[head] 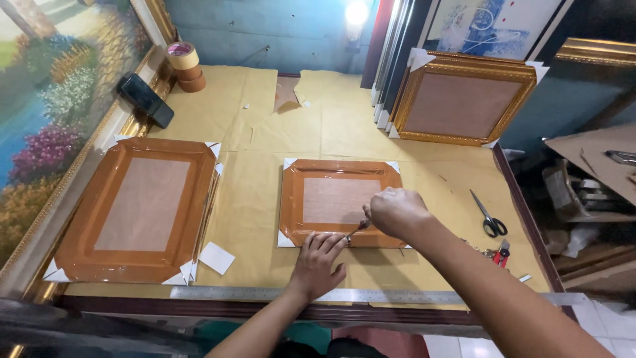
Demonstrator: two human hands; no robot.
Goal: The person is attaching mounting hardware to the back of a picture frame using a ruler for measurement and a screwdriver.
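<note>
Frame (340,201) face-down, brown-taped back, white corner guards; right hand (395,211) fingers grip tool (355,230); left hand (318,263) fingers flat.

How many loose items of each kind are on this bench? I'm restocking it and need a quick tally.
Taped frame backs lying flat: 2, large and small
Gold frame leaning upright: 1
Tape rolls: 2
Scissors: 1
Steel ruler: 1
Phone: 1
Total: 8
</note>
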